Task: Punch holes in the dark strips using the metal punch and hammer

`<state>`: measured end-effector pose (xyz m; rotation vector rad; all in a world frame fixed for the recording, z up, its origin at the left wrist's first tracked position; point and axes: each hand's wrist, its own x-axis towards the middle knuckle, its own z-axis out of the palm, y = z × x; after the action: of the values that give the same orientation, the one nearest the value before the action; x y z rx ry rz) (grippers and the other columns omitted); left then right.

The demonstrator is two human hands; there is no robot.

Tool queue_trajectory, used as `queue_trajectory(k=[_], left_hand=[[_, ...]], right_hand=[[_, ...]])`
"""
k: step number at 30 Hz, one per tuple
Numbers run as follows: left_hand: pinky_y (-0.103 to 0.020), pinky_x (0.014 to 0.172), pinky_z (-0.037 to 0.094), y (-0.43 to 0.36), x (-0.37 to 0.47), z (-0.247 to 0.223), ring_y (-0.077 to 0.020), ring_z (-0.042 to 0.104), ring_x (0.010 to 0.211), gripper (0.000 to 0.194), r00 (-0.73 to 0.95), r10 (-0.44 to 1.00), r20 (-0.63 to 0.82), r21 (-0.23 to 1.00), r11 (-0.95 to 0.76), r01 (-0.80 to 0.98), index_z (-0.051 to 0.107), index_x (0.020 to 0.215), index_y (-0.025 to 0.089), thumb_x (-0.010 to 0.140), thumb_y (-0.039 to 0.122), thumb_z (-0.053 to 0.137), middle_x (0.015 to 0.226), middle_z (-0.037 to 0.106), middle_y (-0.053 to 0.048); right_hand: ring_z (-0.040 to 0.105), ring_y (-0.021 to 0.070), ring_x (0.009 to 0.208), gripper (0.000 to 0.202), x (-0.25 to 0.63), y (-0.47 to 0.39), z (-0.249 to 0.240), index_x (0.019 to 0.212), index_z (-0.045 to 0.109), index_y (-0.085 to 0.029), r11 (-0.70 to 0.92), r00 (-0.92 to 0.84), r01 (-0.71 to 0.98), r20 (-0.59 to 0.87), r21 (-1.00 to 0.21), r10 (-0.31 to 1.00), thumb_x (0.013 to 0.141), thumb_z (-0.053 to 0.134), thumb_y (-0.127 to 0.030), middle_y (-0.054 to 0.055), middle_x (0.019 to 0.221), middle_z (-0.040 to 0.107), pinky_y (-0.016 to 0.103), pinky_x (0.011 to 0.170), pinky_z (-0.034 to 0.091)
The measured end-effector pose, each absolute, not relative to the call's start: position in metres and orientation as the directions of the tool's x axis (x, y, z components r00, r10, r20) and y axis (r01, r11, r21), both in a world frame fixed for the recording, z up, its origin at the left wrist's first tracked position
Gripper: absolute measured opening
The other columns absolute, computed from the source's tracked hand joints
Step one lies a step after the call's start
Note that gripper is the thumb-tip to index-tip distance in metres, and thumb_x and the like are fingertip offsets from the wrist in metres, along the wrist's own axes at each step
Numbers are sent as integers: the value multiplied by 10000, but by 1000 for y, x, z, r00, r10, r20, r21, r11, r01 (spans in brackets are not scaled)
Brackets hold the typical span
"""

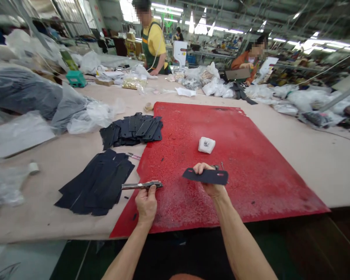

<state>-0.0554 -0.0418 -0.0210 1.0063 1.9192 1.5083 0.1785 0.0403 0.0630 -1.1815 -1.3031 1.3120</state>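
Observation:
My left hand (146, 204) pinches a slim metal bar-shaped tool (138, 185) between thumb and fingers; its exact kind is unclear. The tool lies level above the left edge of the red mat (181, 210). My right hand (214, 189) grips a dark flat panel (208, 176) with a slot near each end, held over the mat. A thin metal piece (222, 166) sticks out behind the panel; the rest of it is hidden. Left of my left hand lies a fanned pile of dark panels (96, 182), and a second pile of slotted dark panels (134, 128) sits behind it.
A small white wrapped block (206, 144) rests on the mat. A tape roll (148, 107) stands behind the rear pile. Plastic-wrapped bundles (26, 89) crowd the left, bags (216, 79) the far side. Two people (156, 41) work across the table (303, 151).

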Motion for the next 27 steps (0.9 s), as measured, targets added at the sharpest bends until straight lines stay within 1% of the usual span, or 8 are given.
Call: queue_trajectory(k=[2,4,7,12,15,20,24,27], left_hand=[[-394,898,540,-41,-56,-23,-263,704,907,330,-602,797,56,954,136,268,728,949,150,835,425,585,937,759,-98],[-397,918,528,-40,-57,-25,-264,700,925,337,-585,808,66,944,138,298,728,966,155,843,429,575,952,758,-98],[-413,951,505,-39,-59,-25,-274,689,960,349,-554,827,95,918,142,369,728,979,166,851,444,560,963,755,-94],[-411,945,503,-38,-58,-17,-277,690,948,340,-533,838,116,891,150,429,725,953,177,846,448,549,941,756,-86],[-408,919,514,-39,-55,-12,-278,694,917,331,-552,824,128,872,172,459,726,914,169,833,438,552,910,758,-90],[-397,879,536,-39,-50,-9,-269,704,890,318,-566,818,102,878,194,439,720,916,164,831,422,554,899,761,-90],[-375,873,542,-38,-49,-11,-253,706,893,281,-543,833,103,890,166,425,718,930,174,844,389,558,903,760,-78],[-365,864,542,-41,-48,-8,-243,703,894,245,-539,837,98,907,147,394,713,924,185,853,361,558,909,756,-70]], right_hand=[[483,173,623,474,178,40,60,565,314,-241,-71,-171,-72,-58,-995,984,782,327,-662,12,613,449,364,699,466],[415,166,534,548,176,42,58,534,226,-249,-143,-281,-188,-86,-972,956,757,271,-747,-16,519,332,381,659,454],[337,159,468,616,170,48,60,484,186,-257,-221,-435,-380,-37,-898,900,657,352,-825,-33,438,229,376,590,412],[269,143,415,660,162,55,77,395,159,-262,-292,-505,-553,35,-780,862,525,545,-781,-40,351,153,334,514,339],[247,131,383,712,162,55,81,387,111,-256,-285,-482,-549,19,-785,876,527,539,-807,-42,334,132,319,502,331],[219,132,401,678,163,59,65,467,97,-260,-283,-381,-455,-103,-844,919,622,368,-862,-48,367,123,331,540,348],[229,135,408,597,161,67,51,529,125,-254,-281,-360,-426,-124,-860,925,694,390,-763,-56,416,148,325,536,364],[316,137,445,475,154,74,44,579,232,-250,-313,-331,-349,-196,-883,923,719,443,-652,-46,491,299,317,556,404]])
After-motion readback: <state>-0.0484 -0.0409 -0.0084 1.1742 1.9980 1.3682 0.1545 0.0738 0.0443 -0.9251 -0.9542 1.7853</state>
